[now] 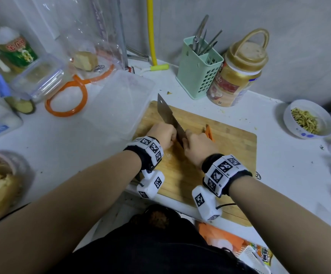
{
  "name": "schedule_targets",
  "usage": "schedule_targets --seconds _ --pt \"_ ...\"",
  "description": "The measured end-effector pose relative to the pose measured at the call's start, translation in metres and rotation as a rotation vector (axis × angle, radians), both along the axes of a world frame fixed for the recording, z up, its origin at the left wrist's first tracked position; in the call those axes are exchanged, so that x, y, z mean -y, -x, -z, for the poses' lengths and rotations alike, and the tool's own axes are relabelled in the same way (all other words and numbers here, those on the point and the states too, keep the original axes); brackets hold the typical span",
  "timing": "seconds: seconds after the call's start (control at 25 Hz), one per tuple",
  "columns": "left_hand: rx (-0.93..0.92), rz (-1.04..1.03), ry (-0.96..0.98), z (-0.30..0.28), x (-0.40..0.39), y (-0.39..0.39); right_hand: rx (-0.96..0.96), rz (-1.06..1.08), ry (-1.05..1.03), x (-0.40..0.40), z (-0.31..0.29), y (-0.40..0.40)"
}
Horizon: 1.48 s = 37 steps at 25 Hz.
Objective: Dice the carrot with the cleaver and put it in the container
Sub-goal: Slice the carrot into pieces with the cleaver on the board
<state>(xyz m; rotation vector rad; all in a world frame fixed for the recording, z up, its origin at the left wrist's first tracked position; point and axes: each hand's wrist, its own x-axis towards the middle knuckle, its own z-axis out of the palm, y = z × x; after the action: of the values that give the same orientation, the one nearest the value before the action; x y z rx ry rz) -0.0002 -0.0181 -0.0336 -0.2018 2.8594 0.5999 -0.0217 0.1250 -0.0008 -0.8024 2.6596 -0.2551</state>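
We are seeing both forearms reaching over a wooden cutting board [226,147], each wrist wearing a band with black-and-white markers. The right hand [197,148] is curling around the handle of the cleaver [169,120], whose blade is pointing away from us. The left hand [161,135] is lying just beside the blade with fingers curled; we cannot tell what it is holding. A piece of carrot [209,133] is lying on the board just right of the right hand. Beyond the left hand, a clear plastic container [119,103] is touching the board's left edge. Farther back, a green utensil holder [199,72] is standing.
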Motion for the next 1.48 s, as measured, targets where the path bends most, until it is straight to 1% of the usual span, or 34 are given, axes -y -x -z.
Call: schedule_targets --seconds 0.44,0.68,0.8,1.04,1.16,1.32,1.48 --pt "-0.012 -0.030 -0.010 0.001 -0.001 0.002 0.073 0.054 0.072 0.004 0.014 0.002" --pt "-0.044 -0.043 -0.041 0.007 0.001 0.003 0.066 0.046 0.128 0.005 0.023 0.004" --pt "-0.053 -0.012 -0.043 0.009 0.004 0.004 0.054 0.044 0.150 0.007 0.025 0.010" --pt "-0.075 0.035 -0.024 0.007 0.005 0.008 0.069 0.016 0.157 0.007 0.026 0.010" --pt "-0.057 0.045 -0.025 0.006 0.005 0.012 0.119 -0.001 0.183 0.003 0.022 0.013" --pt "-0.047 0.063 -0.003 0.007 0.006 0.014 0.208 -0.048 0.162 0.002 0.009 0.011" --pt "-0.018 0.084 0.021 0.007 0.005 0.019 0.191 -0.105 0.127 0.000 0.000 0.007"
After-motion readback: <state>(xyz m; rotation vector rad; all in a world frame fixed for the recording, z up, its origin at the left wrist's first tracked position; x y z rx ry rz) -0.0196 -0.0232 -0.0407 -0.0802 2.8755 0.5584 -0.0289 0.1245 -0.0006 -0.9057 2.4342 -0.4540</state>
